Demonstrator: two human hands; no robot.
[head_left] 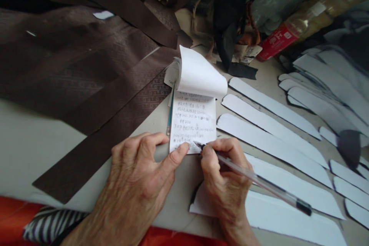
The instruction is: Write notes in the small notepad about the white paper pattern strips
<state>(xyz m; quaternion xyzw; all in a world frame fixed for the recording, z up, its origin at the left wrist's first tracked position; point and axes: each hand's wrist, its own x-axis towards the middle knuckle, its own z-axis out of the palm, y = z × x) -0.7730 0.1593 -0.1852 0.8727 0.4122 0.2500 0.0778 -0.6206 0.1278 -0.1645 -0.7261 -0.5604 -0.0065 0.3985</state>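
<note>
A small notepad (pixel 191 123) lies on the table, its page covered in handwriting. The upper sheets (pixel 198 71) are folded back over its top. My right hand (pixel 226 180) pinches a clear-barrelled pen (pixel 245 171) with a black cap on its rear end. The pen's tip meets the page, or hovers just over it, near the lowest lines. On the pad's lower edge rests the thumb of my left hand (pixel 141 184), with the index finger at the pad's left side. The other left fingers are bent against the table, and nothing is gripped in them.
Dark brown patterned sheets and strips (pixel 109 134) cover the left side. Long white, dark-edged pieces (pixel 273 146) lie in rows at right, with more heaped behind (pixel 331 84). A red-labelled bottle (pixel 281 38) and black scraps (pixel 230 27) are at the back.
</note>
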